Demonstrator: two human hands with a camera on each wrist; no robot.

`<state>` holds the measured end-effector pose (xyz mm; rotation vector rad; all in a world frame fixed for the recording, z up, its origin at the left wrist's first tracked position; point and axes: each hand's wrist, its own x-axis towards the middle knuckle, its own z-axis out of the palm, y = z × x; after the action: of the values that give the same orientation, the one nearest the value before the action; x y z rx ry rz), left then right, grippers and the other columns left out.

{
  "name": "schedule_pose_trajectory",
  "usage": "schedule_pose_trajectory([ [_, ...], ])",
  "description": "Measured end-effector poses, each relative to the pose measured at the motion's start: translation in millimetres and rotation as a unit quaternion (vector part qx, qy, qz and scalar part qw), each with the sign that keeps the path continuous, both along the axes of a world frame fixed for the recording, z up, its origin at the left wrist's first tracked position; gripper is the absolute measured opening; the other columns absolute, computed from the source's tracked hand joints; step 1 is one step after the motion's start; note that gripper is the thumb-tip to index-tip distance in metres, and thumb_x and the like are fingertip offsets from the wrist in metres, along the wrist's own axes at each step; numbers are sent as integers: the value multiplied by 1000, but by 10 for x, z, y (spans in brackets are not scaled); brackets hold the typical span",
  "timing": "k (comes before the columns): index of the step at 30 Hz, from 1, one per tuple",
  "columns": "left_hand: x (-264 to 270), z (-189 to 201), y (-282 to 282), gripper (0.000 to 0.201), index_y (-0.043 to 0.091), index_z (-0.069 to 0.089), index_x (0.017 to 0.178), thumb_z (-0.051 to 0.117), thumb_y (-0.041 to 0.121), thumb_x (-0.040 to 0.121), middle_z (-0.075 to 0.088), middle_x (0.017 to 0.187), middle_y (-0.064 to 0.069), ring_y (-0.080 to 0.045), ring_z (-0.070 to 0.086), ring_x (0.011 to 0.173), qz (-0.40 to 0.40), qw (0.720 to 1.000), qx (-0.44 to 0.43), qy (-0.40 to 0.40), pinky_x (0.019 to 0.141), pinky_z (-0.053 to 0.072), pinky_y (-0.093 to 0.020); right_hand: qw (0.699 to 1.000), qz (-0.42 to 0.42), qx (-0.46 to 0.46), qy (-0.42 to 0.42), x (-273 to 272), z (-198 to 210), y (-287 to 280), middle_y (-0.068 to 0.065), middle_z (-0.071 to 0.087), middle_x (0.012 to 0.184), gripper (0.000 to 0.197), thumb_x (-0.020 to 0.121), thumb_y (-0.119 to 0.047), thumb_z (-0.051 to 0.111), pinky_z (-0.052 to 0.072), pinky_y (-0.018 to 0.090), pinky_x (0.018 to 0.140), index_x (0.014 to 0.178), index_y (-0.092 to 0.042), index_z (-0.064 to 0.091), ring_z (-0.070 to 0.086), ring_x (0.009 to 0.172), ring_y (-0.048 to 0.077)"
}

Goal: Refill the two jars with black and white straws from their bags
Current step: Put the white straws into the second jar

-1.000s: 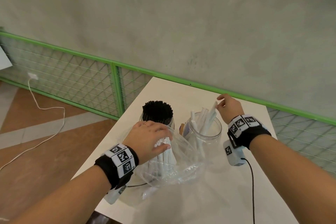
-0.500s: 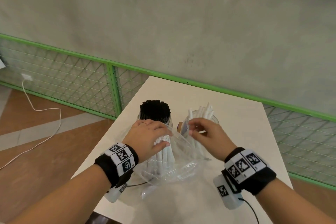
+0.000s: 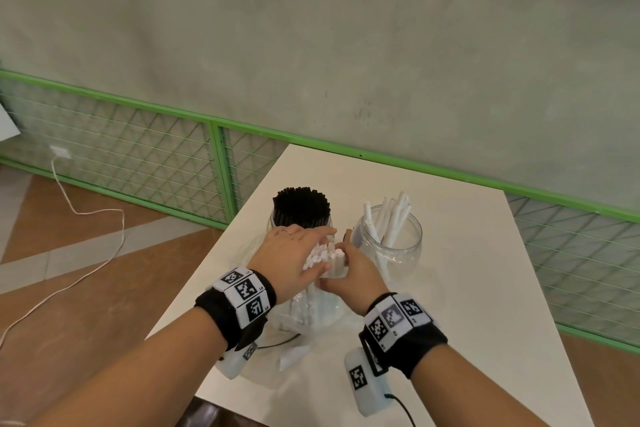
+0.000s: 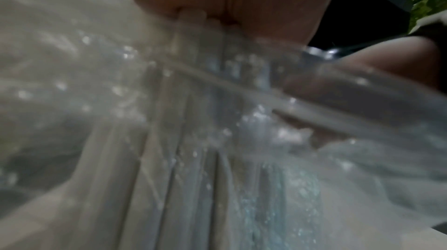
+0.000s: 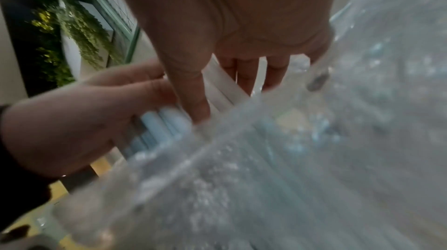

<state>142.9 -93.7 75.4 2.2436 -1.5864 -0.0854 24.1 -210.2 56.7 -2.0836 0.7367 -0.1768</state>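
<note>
A clear jar packed with black straws [image 3: 300, 208] stands beside a clear jar [image 3: 398, 246] holding a few white straws [image 3: 389, 218]. In front of them is a clear plastic bag [image 3: 311, 312] with an upright bundle of white straws [image 3: 323, 255]. My left hand [image 3: 320, 251] lies over the bundle's top, thumb and fingers gripping it. My right hand [image 3: 341, 262] comes in from the right. In the right wrist view its thumb and fingers [image 5: 244, 78] pinch a few white straws [image 5: 225, 86] at the bag's mouth. The left wrist view shows blurred bag plastic [image 4: 217, 139].
The jars and bag sit on a white table [image 3: 467, 270] whose left edge and near edge are close to my arms. A green mesh railing [image 3: 214, 163] runs behind it. A white cable [image 3: 86, 211] lies on the floor to the left.
My right hand left the white-straw jar, came back to the bag, and now pinches straws at the bundle's top. My left hand stayed on the bundle.
</note>
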Motion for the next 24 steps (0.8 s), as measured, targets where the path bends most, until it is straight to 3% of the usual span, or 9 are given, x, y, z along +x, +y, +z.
schedule_pose_trajectory([
  [2,5,-10,1,58,37,32,138,36,54,82,58,118,19,-12,48,111,0,1000,-2,2,100,29,-33,1000,-14,-12,0,32,-98,-6,-11,65,103,71,45,-58,68,52,46,85,111,-34,56,61,99,16],
  [4,16,-15,1,59,37,31,138,35,54,81,58,116,20,-11,48,111,-3,1000,-3,9,101,29,-33,999,-14,-42,12,58,-105,-4,-11,64,104,69,46,-62,67,49,49,87,109,-36,58,58,102,18],
  [8,19,-10,6,60,39,32,137,36,56,80,56,112,25,-7,47,111,-11,999,-9,31,101,30,-33,998,-14,-55,28,50,-36,17,-8,64,95,42,60,-45,77,48,49,86,97,-33,60,60,96,21],
  [13,9,2,26,54,39,45,129,31,61,81,56,120,20,-8,45,112,-16,1000,-4,16,98,28,-31,998,-12,-57,28,11,-56,14,-11,66,96,35,67,-40,73,47,46,90,99,-36,61,61,99,17],
  [15,12,-2,28,56,38,46,128,30,58,79,56,119,21,-8,46,112,-16,1000,-3,21,99,29,-31,998,-13,-58,28,-7,-34,1,-10,65,89,20,72,-34,72,47,46,90,84,-41,58,61,97,19],
  [17,26,-8,29,56,39,44,130,31,56,78,55,119,21,-8,46,112,-13,1000,-1,22,100,29,-30,998,-19,-53,22,-20,-8,-6,-12,62,83,25,74,-29,71,47,47,90,75,-44,51,61,95,20],
  [20,34,-2,34,53,36,41,133,41,44,81,56,121,18,-10,48,112,-7,999,-14,31,97,27,-26,999,-10,-44,14,-22,4,7,-11,63,87,23,75,-27,69,45,48,92,91,-39,58,61,96,19],
  [22,17,14,36,55,34,38,136,47,35,82,57,121,15,-11,50,111,-6,999,-24,40,95,26,-23,999,-4,-34,13,-9,-25,15,-8,66,95,33,73,-31,70,45,47,93,105,-31,61,61,99,19],
  [24,-2,29,32,57,32,35,137,52,28,84,57,121,14,-12,51,110,-6,998,-33,53,95,28,-25,1000,3,-24,14,2,-31,29,-8,67,96,41,66,-38,69,45,47,93,105,-29,61,61,99,18],
])
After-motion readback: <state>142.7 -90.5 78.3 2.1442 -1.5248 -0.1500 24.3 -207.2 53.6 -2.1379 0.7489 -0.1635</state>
